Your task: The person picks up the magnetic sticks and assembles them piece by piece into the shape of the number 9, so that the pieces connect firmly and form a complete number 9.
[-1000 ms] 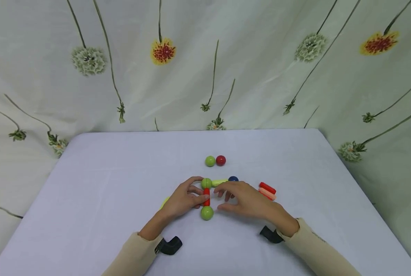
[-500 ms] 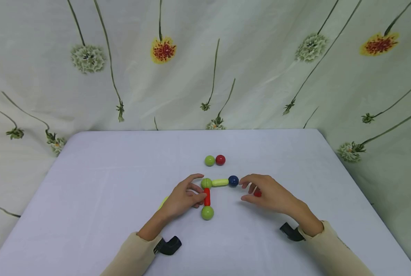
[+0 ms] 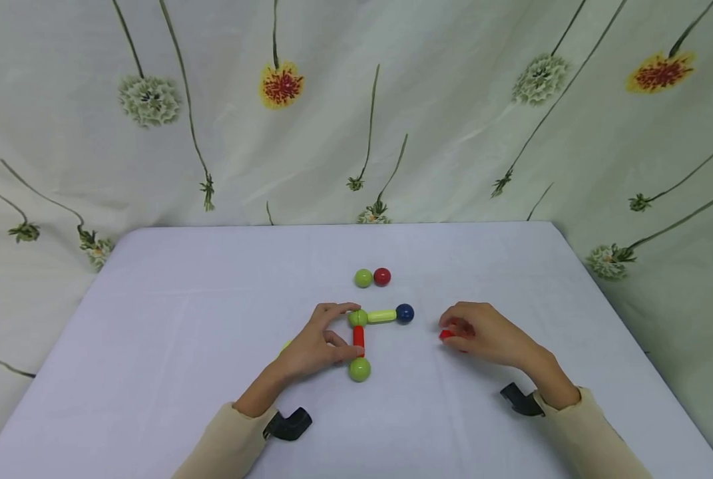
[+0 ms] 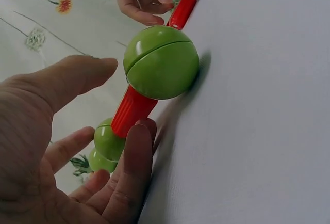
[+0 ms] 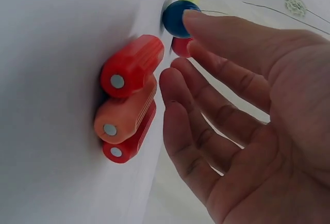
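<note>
A red rod [image 3: 359,336] joins two green balls, the front green ball [image 3: 359,369] and the back green ball [image 3: 358,319]. From the back one a yellow-green rod [image 3: 383,316] runs right to a blue ball [image 3: 405,313]. My left hand [image 3: 315,341] rests around the left of the red rod, its thumb over it and index finger at the back ball; in the left wrist view the digits are spread loosely. My right hand [image 3: 494,334] hovers beside several magnetic-tipped rods: a red rod [image 5: 136,64], a salmon rod [image 5: 126,111] and another red rod [image 5: 129,140], with its fingers loosely bent and apart from them.
Farther back on the white table [image 3: 212,286] a loose green ball [image 3: 363,278] and a dark red ball [image 3: 382,277] sit side by side. Something yellow [image 3: 285,346] shows partly behind the left hand. Flower-patterned cloth [image 3: 452,133] hangs behind the table.
My right hand has moved right, away from the joined pieces, to the loose rods. The left thumb has shifted forward along the red rod, and the index finger over the back ball.
</note>
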Tool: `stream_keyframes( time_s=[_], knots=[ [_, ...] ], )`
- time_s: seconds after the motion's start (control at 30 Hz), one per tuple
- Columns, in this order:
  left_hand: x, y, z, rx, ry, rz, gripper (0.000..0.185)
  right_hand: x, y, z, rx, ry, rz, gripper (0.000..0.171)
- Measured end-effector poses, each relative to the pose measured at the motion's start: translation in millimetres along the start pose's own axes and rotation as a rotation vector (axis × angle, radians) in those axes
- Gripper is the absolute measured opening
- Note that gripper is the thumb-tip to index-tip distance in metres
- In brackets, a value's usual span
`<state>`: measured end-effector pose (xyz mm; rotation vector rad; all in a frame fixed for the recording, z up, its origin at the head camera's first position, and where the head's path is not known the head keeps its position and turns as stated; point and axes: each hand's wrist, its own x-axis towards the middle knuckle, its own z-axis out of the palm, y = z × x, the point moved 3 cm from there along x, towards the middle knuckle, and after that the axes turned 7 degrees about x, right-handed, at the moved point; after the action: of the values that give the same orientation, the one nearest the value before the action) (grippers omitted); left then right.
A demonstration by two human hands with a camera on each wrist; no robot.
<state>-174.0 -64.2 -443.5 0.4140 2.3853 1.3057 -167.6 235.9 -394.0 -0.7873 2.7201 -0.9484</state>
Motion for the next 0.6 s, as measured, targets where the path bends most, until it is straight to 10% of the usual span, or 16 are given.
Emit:
stream_keyframes(
  time_s=[0.6],
  knots=[
    [-4.6, 6.3, 0.5, 0.063, -0.115, 0.096, 0.094, 2.7, 1.7, 8.7, -0.126, -0.004, 0.015, 0.017]
  ],
)
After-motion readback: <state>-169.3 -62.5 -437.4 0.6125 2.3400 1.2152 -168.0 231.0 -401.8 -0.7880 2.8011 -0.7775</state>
